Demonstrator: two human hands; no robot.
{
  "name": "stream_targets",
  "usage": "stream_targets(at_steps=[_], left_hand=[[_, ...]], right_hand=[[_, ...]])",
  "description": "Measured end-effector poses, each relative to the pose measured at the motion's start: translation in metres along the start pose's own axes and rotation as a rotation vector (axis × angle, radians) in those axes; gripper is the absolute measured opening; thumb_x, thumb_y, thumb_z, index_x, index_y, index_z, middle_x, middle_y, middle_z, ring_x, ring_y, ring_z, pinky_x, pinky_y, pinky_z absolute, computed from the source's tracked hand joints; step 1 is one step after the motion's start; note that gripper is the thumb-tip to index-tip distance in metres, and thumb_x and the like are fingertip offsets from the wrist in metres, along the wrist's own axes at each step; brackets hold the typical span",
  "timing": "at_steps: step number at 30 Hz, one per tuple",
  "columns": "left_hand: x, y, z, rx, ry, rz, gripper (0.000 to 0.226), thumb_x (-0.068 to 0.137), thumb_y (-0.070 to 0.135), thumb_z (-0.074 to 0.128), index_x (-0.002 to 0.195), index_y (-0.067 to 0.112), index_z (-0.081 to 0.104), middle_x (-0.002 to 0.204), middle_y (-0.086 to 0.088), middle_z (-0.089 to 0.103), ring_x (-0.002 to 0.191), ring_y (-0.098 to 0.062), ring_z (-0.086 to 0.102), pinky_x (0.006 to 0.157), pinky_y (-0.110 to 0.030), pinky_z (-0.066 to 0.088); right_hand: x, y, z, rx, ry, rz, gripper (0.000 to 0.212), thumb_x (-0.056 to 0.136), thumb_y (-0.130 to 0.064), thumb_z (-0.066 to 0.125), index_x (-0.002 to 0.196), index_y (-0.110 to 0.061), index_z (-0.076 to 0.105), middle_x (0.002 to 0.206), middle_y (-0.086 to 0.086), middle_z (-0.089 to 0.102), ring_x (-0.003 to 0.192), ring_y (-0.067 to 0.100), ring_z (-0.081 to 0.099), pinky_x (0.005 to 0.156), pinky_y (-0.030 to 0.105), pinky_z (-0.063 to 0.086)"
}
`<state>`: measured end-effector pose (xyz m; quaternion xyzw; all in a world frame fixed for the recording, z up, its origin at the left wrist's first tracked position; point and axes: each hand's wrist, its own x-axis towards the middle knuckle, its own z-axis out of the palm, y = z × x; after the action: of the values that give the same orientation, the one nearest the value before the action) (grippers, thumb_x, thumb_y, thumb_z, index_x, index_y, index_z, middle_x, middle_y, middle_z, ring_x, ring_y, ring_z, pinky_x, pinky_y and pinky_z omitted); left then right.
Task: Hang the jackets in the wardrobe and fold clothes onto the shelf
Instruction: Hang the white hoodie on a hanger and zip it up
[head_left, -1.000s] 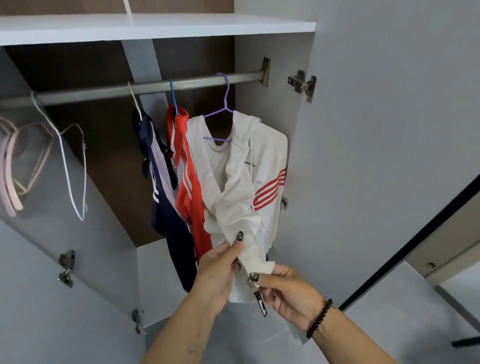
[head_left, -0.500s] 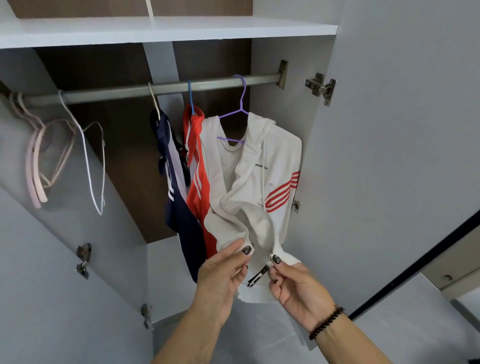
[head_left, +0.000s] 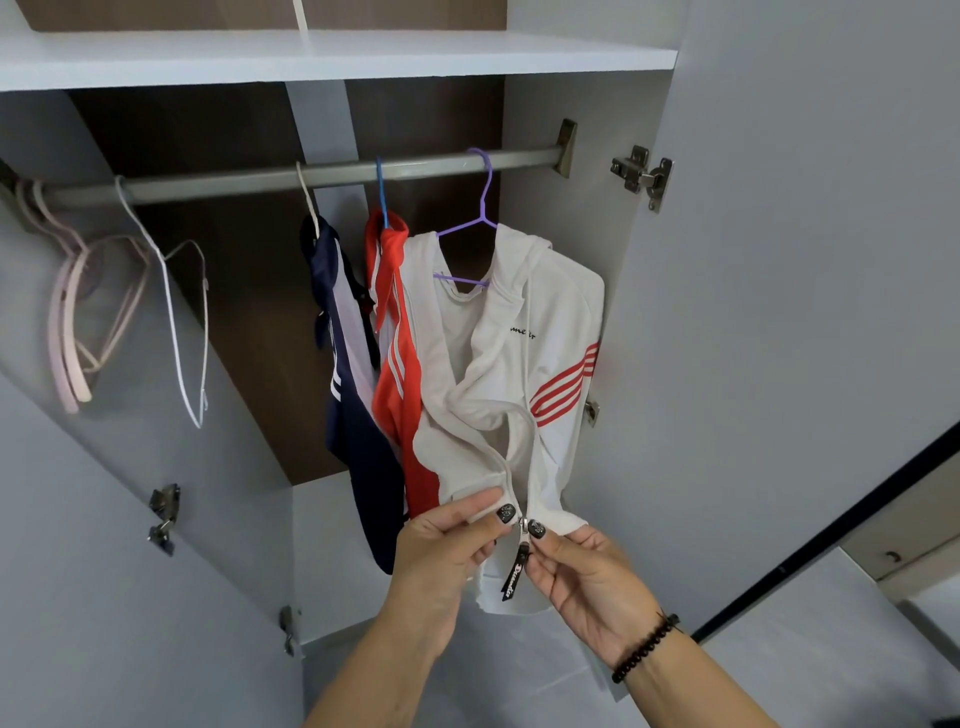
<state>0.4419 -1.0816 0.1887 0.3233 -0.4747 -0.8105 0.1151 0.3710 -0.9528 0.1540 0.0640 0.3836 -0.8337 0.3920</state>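
White jacket (head_left: 540, 332) hangs unzipped on purple hanger (head_left: 480, 218)

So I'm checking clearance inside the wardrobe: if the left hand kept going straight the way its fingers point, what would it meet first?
The left hand points up and right, already pinching the white jacket beside the zipper slider. It would probably push straight into that jacket's front; depth beyond is unclear.

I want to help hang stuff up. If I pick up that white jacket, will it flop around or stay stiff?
Probably floppy: the white jacket sags in soft folds on its purple hanger, and its hem bunches where the left hand and right hand pinch it. It looks light, since a thin hanger carries it. The zipper pull would likely dangle and swing.
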Motion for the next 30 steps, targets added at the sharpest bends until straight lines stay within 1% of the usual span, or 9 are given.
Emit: stream_targets(at_steps=[3,8,14,17,21,24,26,28,30], left_hand=[[-0.001,0.000,0.001,0.048,0.004,0.009,0.022,0.071,-0.001,0.079,0.086,0.014,0.081,0.094,-0.014,0.075,0.090,-0.025,0.064,0.092,-0.037,0.051],[-0.001,-0.001,0.002,0.063,0.023,0.009,0.020,0.070,0.000,0.080,0.085,0.013,0.080,0.093,-0.011,0.076,0.091,-0.025,0.067,0.091,-0.035,0.052],[0.000,0.001,0.003,0.095,0.007,0.011,0.021,0.072,-0.002,0.078,0.085,0.014,0.081,0.093,-0.012,0.076,0.091,-0.025,0.067,0.093,-0.035,0.052],[-0.002,0.001,0.005,0.124,-0.015,0.045,0.021,0.073,-0.002,0.078,0.089,0.012,0.079,0.090,-0.007,0.077,0.087,-0.015,0.073,0.081,-0.023,0.056],[-0.004,0.003,0.005,0.217,-0.039,0.105,0.019,0.075,-0.004,0.076,0.086,0.012,0.077,0.079,0.001,0.076,0.070,-0.001,0.070,0.063,-0.010,0.051],[-0.003,0.002,0.003,0.241,-0.043,0.106,0.016,0.074,-0.003,0.078,0.084,0.011,0.077,0.064,0.005,0.071,0.055,0.003,0.062,0.057,-0.009,0.047],[-0.002,0.000,0.001,0.247,-0.047,0.100,0.015,0.074,-0.002,0.078,0.083,0.010,0.078,0.062,0.003,0.069,0.052,0.003,0.058,0.056,-0.010,0.046],[-0.002,0.000,-0.001,0.272,-0.057,0.103,0.014,0.075,-0.002,0.077,0.082,0.009,0.078,0.064,0.000,0.071,0.055,0.002,0.060,0.057,-0.010,0.046],[-0.003,0.001,-0.004,0.303,-0.075,0.104,0.014,0.076,-0.003,0.076,0.083,0.008,0.077,0.071,-0.004,0.074,0.064,-0.003,0.067,0.061,-0.012,0.048]], right_hand=[[-0.001,-0.001,0.000,0.008,0.006,-0.002,0.044,0.050,0.001,0.078,0.091,0.007,0.065,0.079,0.019,0.070,0.060,0.019,0.068,0.053,0.025,0.056],[-0.002,0.000,-0.003,0.016,0.001,0.028,0.065,0.033,-0.002,0.095,0.090,0.009,0.068,0.081,0.022,0.070,0.062,0.022,0.069,0.055,0.027,0.057],[-0.001,-0.004,-0.001,0.028,-0.007,0.000,0.060,0.036,0.000,0.094,0.090,0.009,0.070,0.083,0.022,0.070,0.062,0.022,0.069,0.055,0.027,0.057],[-0.001,-0.006,0.001,0.011,0.004,-0.009,0.044,0.049,0.001,0.085,0.090,0.007,0.070,0.085,0.021,0.070,0.063,0.020,0.068,0.056,0.026,0.057],[-0.001,-0.006,0.003,0.006,0.028,-0.023,0.030,0.061,0.002,0.073,0.090,0.007,0.067,0.082,0.018,0.071,0.062,0.017,0.068,0.055,0.023,0.056],[0.000,-0.005,0.005,-0.015,0.058,-0.047,0.026,0.067,0.004,0.068,0.093,0.007,0.066,0.082,0.018,0.070,0.062,0.017,0.068,0.056,0.023,0.056],[0.002,-0.004,0.005,-0.041,0.086,-0.076,0.027,0.065,0.004,0.069,0.092,0.008,0.064,0.082,0.018,0.070,0.065,0.019,0.069,0.059,0.023,0.057],[0.002,-0.003,0.006,-0.056,0.108,-0.104,0.030,0.062,0.004,0.070,0.092,0.008,0.063,0.081,0.018,0.070,0.066,0.020,0.069,0.062,0.024,0.058],[0.003,-0.001,0.008,-0.080,0.130,-0.129,0.040,0.055,0.001,0.075,0.091,0.008,0.062,0.079,0.018,0.070,0.066,0.021,0.069,0.061,0.025,0.058]])
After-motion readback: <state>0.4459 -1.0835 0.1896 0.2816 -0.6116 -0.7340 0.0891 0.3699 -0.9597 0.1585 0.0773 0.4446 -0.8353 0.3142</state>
